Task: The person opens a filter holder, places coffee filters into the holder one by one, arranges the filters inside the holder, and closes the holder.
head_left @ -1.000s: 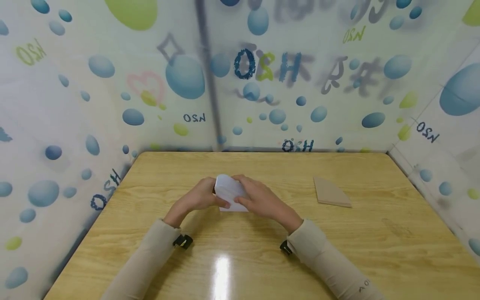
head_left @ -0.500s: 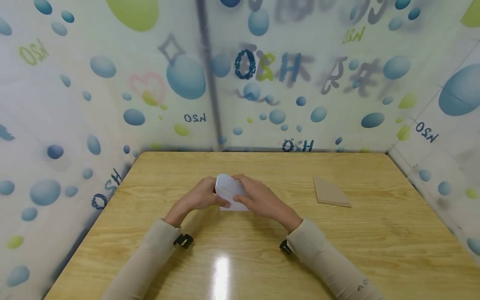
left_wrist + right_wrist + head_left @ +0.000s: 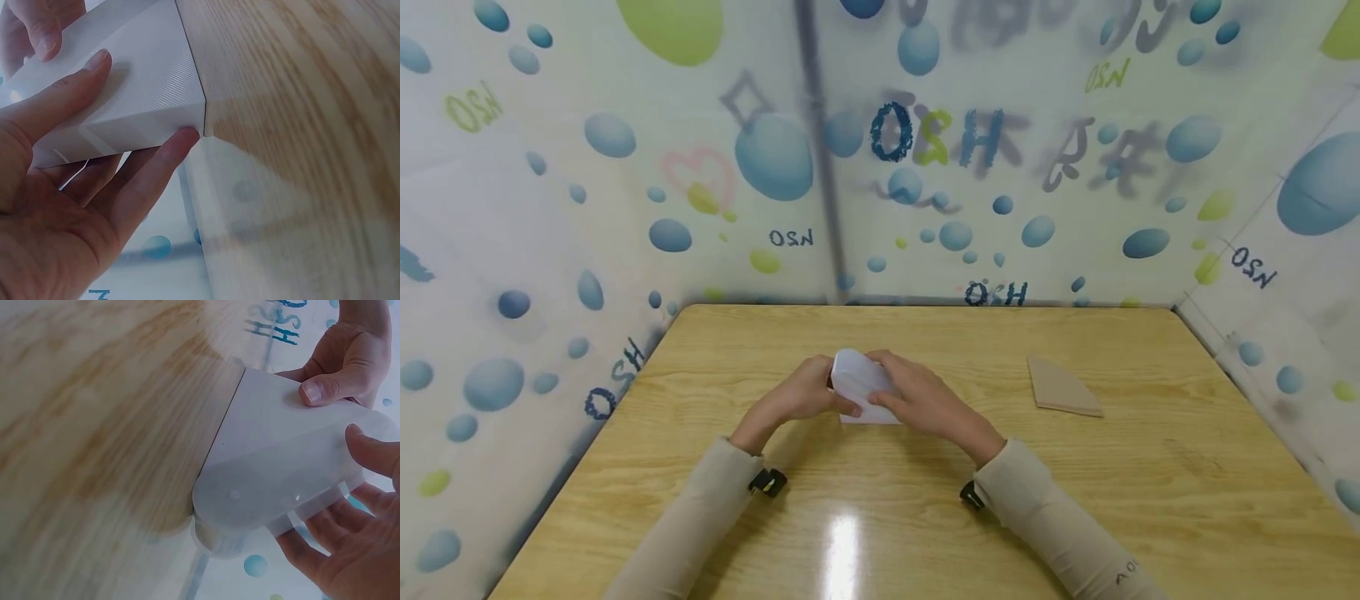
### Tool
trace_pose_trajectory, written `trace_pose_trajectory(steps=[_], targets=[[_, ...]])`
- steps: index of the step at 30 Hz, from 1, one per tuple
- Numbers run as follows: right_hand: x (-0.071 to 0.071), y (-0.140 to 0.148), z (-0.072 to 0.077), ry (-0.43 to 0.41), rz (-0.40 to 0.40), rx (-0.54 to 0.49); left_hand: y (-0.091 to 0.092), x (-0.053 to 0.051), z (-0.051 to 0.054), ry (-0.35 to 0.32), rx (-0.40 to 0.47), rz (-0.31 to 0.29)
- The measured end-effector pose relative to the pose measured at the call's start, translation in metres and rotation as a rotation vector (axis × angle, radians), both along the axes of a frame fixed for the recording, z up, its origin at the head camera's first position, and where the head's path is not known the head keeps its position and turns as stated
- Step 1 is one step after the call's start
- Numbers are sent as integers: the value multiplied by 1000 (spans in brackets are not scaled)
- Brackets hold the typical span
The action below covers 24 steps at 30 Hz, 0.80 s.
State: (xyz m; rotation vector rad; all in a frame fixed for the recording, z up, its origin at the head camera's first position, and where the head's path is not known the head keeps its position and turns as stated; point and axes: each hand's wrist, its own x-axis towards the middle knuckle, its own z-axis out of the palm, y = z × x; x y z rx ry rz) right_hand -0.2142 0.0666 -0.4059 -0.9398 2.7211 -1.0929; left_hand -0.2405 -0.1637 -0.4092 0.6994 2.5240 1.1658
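Note:
A white box-like case stands on the table near its middle, one edge against the wood. Its face is finely ribbed in the left wrist view, and one end is rounded and looks translucent in the right wrist view. My left hand grips it from the left, thumb on the broad face, fingers along the side. With my right hand I hold the other side, thumb on the face and fingers at the narrow side. Whatever lies inside the case cannot be seen.
A tan, fan-shaped flat piece with a layered edge lies on the wooden table to the right. Behind the table hangs a printed white sheet, with more on both sides. Dark straps show at both cuffs.
Both hands and the white case keep their places on the table. The head view shifts very slightly.

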Motion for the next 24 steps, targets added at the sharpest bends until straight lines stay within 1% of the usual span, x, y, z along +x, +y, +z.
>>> trace_pose_trajectory(steps=[4, 13, 19, 24], targets=[[-1, 1, 1, 2, 2, 7, 0, 0, 0, -5, 6, 9], [-4, 8, 6, -43, 7, -19, 0, 0, 0, -28, 20, 17], [-6, 13, 9, -44, 11, -19, 0, 0, 0, -20, 26, 15], [-7, 17, 13, -72, -3, -25, 0, -1, -1, -2, 20, 13]])
